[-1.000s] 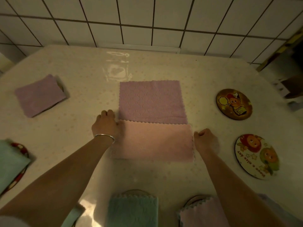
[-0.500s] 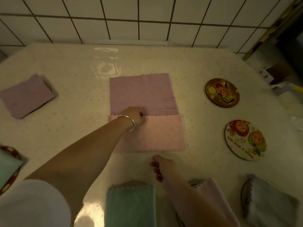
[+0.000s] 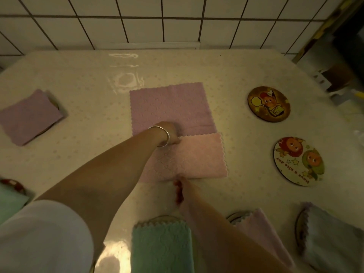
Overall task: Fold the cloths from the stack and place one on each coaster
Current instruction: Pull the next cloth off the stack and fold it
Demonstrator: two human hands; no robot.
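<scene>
A pink cloth (image 3: 199, 156), folded in half, lies on a spread purple cloth (image 3: 171, 107) in the middle of the table. My left hand (image 3: 170, 133), with a bangle on the wrist, is closed on the middle of the pink cloth's far edge. My right hand (image 3: 181, 189) is blurred; its fingertips touch the middle of the near edge, and its grip is unclear. Two bare round cartoon coasters lie to the right: a brown coaster (image 3: 268, 104) and a white coaster (image 3: 298, 161).
Folded cloths cover other coasters: a purple folded cloth (image 3: 29, 117) at left, a teal cloth (image 3: 9, 201) at the left edge, a second teal cloth (image 3: 161, 245) and a light pink cloth (image 3: 256, 223) near me, and a grey-blue cloth (image 3: 331, 233) at right. A tiled wall (image 3: 177, 20) backs the table.
My left hand moved from the pink cloth's left end to the middle of its far edge. My right hand left the right end and came to the middle of the near edge.
</scene>
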